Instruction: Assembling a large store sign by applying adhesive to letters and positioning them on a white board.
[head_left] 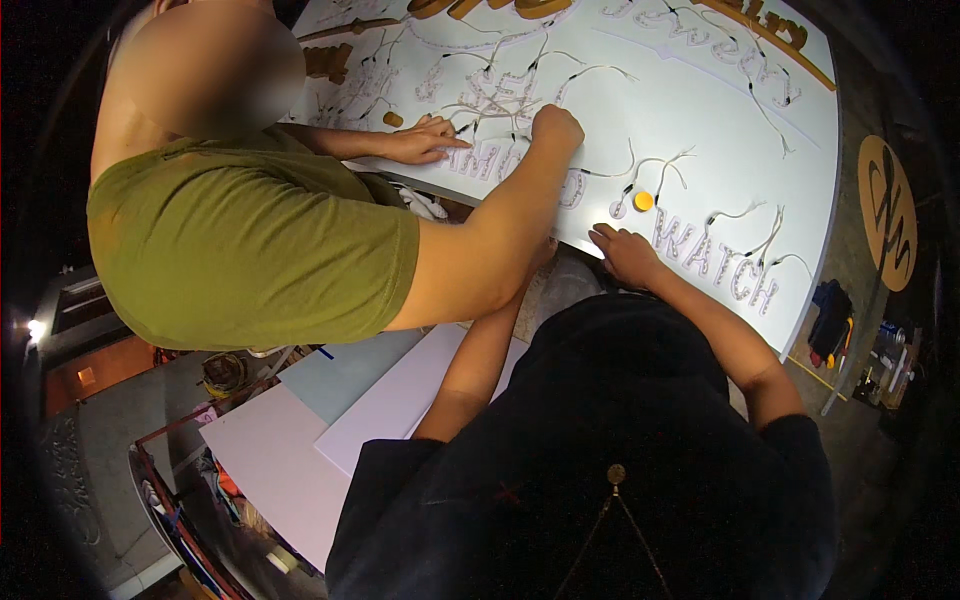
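My right hand [627, 256] rests at the near edge of the white panel [690, 130], its fingers stretched toward the left and holding nothing that I can see. Just beyond its fingertips lie a small clear disc [618, 209] and a round yellow cap-like piece [643, 201]. To its right is a row of clear letter-shaped pieces [712, 262] with thin wires. My left forearm [480, 360] reaches up toward the panel edge; a co-worker's arm [480, 250] crosses in front, so my left hand is mostly hidden and its fingers do not show.
A co-worker in an olive shirt [250, 240] leans over from the left, one hand [425, 140] flat on the panel, the other [557, 132] closed above wired letters. Gold letters [490, 8] lie far off. Pale sheets [285, 450] lie lower left; a round gold emblem [888, 213] stands right.
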